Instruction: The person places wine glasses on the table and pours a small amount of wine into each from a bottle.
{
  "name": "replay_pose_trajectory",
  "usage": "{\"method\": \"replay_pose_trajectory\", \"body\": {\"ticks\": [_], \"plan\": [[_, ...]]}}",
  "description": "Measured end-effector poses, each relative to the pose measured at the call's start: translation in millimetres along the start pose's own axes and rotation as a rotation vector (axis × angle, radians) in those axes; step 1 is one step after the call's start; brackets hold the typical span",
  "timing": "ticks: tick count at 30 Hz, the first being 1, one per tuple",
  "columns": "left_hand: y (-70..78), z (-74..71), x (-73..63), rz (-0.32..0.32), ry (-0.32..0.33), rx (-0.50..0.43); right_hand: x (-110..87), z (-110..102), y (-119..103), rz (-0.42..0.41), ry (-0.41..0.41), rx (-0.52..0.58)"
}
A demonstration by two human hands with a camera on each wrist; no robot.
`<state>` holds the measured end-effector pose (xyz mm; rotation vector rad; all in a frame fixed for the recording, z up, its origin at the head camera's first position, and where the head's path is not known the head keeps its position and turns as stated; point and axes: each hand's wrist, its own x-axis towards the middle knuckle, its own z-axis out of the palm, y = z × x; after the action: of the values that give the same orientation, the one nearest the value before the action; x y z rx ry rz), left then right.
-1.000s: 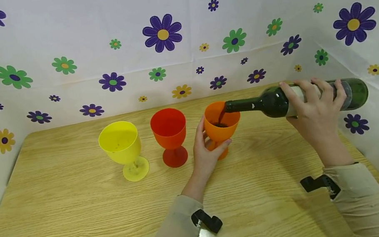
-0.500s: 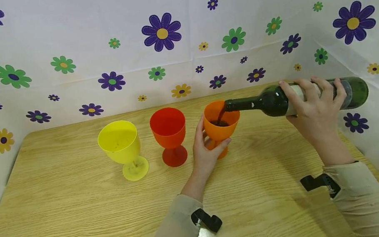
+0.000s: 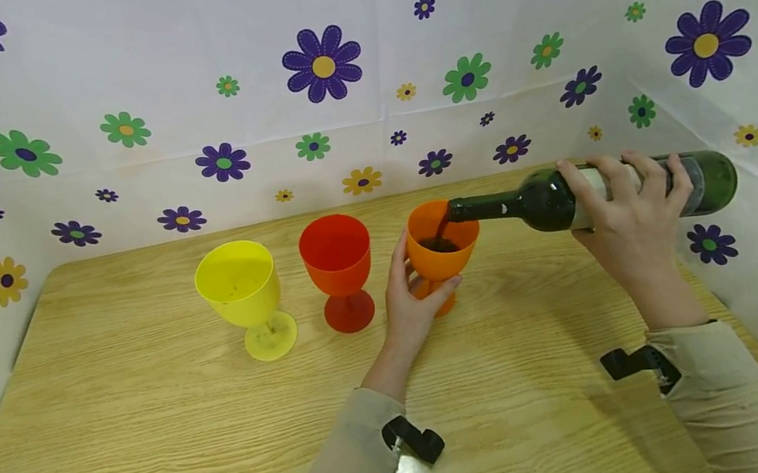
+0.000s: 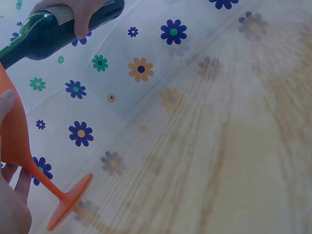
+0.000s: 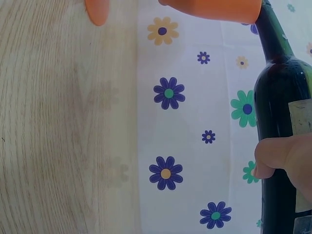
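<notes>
My right hand (image 3: 637, 212) grips a dark green wine bottle (image 3: 546, 203) from above, its body nearly level and its mouth over the rim of an orange goblet (image 3: 446, 260). A dark red stream runs from the mouth into the goblet, where dark liquid with froth shows. My left hand (image 3: 411, 298) holds the orange goblet round its lower bowl and stem. In the left wrist view the goblet's foot (image 4: 70, 201) shows beneath the fingers. The right wrist view shows the thumb (image 5: 273, 156) across the bottle's side.
A red goblet (image 3: 340, 264) stands upright just left of my left hand. Further left is a yellow goblet (image 3: 242, 293) with a few dark specks inside. The wooden table (image 3: 157, 445) meets a flower-printed white cloth (image 3: 167, 71) at the back and sides.
The stream keeps running and the dark liquid in the orange goblet looks slightly fuller. Both hands, the bottle and the goblets stay almost in place.
</notes>
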<state>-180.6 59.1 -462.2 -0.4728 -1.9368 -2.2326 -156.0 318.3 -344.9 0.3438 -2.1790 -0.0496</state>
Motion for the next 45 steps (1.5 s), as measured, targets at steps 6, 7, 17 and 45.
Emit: {"method": "replay_pose_trajectory", "body": {"ticks": [6, 7, 17, 45], "plan": [[-0.2, -0.3, 0.2, 0.004, -0.003, 0.007, 1.0, -1.7, -1.0, -0.006, -0.015, 0.001], [-0.3, -0.3, 0.3, 0.006, -0.004, 0.008, 1.2, -1.9, -1.1, -0.007, -0.015, 0.0], [-1.2, -0.4, 0.7, 0.022, -0.007, 0.008, 1.3, -1.0, -1.2, -0.007, 0.008, -0.005], [-2.3, -0.3, 0.1, 0.018, -0.008, 0.011, -2.0, -3.4, -7.3, 0.015, -0.019, -0.009]]}}
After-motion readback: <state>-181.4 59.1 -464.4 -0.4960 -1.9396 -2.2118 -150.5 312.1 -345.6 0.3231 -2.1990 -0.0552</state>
